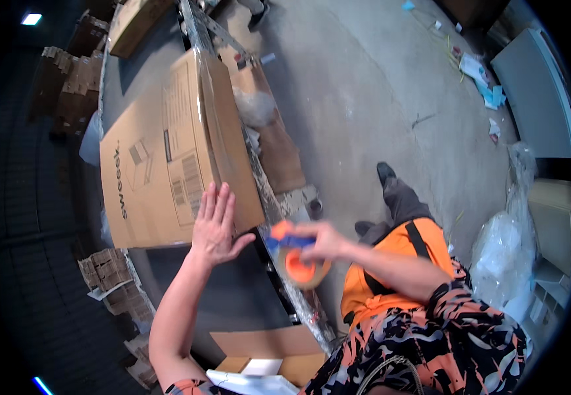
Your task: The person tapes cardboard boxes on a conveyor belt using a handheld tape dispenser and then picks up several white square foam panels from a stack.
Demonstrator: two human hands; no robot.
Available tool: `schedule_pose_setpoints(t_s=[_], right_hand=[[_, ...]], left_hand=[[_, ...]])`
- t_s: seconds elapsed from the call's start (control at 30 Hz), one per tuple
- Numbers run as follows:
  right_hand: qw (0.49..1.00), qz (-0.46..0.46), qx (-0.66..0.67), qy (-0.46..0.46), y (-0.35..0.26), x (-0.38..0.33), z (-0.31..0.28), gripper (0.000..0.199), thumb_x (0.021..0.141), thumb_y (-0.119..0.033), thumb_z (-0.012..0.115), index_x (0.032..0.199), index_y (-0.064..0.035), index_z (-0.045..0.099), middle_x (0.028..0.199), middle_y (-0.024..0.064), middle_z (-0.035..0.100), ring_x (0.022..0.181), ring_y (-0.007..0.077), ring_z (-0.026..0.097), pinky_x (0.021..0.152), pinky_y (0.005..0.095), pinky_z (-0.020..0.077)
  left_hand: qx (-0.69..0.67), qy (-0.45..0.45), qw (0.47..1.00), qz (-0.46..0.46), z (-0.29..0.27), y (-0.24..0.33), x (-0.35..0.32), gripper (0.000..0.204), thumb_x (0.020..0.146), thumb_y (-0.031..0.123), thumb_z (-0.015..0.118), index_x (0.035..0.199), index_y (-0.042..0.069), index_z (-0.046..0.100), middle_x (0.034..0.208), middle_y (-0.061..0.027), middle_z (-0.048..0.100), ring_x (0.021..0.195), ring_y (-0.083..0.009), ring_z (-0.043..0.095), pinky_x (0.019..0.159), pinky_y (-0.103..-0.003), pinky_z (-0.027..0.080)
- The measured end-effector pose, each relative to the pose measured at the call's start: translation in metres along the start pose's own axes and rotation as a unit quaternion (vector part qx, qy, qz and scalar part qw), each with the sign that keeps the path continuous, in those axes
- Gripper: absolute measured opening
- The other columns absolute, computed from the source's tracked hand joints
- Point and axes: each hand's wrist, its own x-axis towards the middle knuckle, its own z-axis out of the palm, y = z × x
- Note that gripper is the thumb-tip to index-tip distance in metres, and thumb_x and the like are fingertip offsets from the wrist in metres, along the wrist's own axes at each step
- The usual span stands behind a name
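Note:
A large brown cardboard box (pixel 167 151) lies on a dark conveyor surface (pixel 233 296), with clear tape along its right edge. My left hand (pixel 216 227) rests flat on the box's near corner, fingers spread. My right hand (pixel 325 240) grips an orange and blue tape dispenser (pixel 295 260) with a roll of tape, held just right of the box, above the conveyor's metal rail (pixel 298 296).
Stacks of folded cardboard (pixel 118 280) stand at the left. An open carton (pixel 266 359) sits near my body. Flattened cardboard (pixel 275 141) lies beside the rail. Clear plastic wrap (pixel 506 257) and scraps litter the concrete floor (pixel 364 99) on the right.

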Motion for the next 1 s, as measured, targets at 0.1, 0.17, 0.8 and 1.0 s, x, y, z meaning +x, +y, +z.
schedule_pose_setpoints(t_s=[0.1, 0.17, 0.8, 1.0], right_hand=[[0.981, -0.156, 0.109, 0.049, -0.038, 0.042, -0.045, 0.062, 0.064, -0.003, 0.073, 0.125, -0.0056, 0.062, 0.099, 0.0039, 0.069, 0.078, 0.0074, 0.064, 0.070, 0.0248, 0.0550], [0.997, -0.072, 0.034, 0.015, -0.060, 0.069, -0.048, 0.064, 0.064, -0.008, 0.074, 0.126, -0.0049, 0.061, 0.091, 0.0046, 0.069, 0.074, 0.0062, 0.061, 0.066, 0.0244, 0.0524], [0.983, -0.105, 0.148, 0.029, -0.002, 0.035, -0.033, 0.059, 0.065, 0.000, 0.070, 0.124, -0.0013, 0.062, 0.108, 0.0086, 0.069, 0.095, 0.0124, 0.065, 0.089, 0.0280, 0.0516], [0.978, -0.184, -0.092, 0.043, 0.015, 0.070, -0.007, 0.062, 0.059, -0.022, 0.078, 0.119, -0.0077, 0.066, 0.092, 0.0062, 0.071, 0.079, 0.0122, 0.067, 0.075, 0.0280, 0.0529]], left_hand=[[-0.045, 0.073, 0.996, -0.004, 0.014, -0.001, 0.006, 0.102, 0.083, 0.063, 0.055, 0.147, -0.008, 0.018, 0.153, -0.0284, 0.019, 0.143, -0.0467, 0.013, 0.117, -0.052, 0.013], [-0.041, 0.092, 0.995, 0.012, 0.010, -0.001, 0.017, 0.101, 0.084, 0.065, 0.051, 0.147, -0.007, 0.018, 0.152, -0.0291, 0.019, 0.143, -0.0467, 0.014, 0.116, -0.052, 0.014], [-0.023, 0.095, 0.995, -0.010, 0.011, -0.003, 0.008, 0.070, 0.070, 0.034, 0.074, 0.135, 0.017, 0.054, 0.152, -0.0220, 0.029, 0.139, -0.0514, 0.020, 0.113, -0.058, 0.019], [-0.028, 0.078, 0.997, -0.007, 0.012, -0.008, 0.013, 0.058, 0.079, 0.031, 0.061, 0.132, 0.011, 0.056, 0.149, -0.0231, 0.034, 0.139, -0.0528, 0.020, 0.114, -0.058, 0.016]])
